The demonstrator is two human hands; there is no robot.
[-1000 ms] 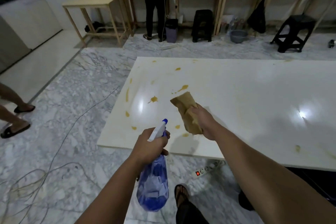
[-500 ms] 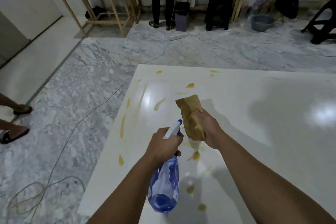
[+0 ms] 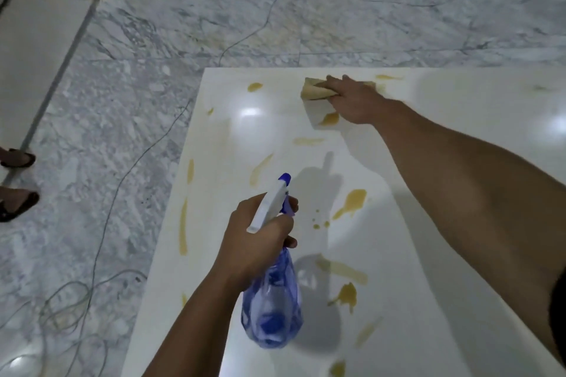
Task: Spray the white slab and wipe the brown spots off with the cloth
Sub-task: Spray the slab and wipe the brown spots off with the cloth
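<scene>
Glossy white slab lies on the grey marble floor, smeared with brown spots and streaks. Right hand presses the tan crumpled cloth flat near the slab's far edge, fingers curled over it. Left hand grips the neck of a see-through blue spray bottle above the slab, fingers wrapped round the white trigger head. Thin cables trail over the floor left; sandalled feet at the left edge
</scene>
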